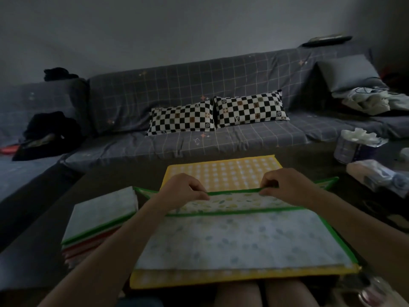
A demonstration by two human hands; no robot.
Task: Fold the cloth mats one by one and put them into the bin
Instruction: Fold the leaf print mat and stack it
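green-edged leafy mat, yellow checked mat

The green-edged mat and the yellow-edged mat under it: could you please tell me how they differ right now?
The green-edged mat has a leaf print; the yellow-edged mat has a white check. The green-edged mat is mid-fold, its far edge pinched and lifted by the left hand and right hand; the yellow-edged mat lies flat, untouched, beneath it. Both are rectangular cloth mats with a coloured border.

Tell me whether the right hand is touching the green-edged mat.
Touching. In the head view the right hand pinches the raised green border of the green-edged mat, fingers curled over its folded edge, as does the left hand.
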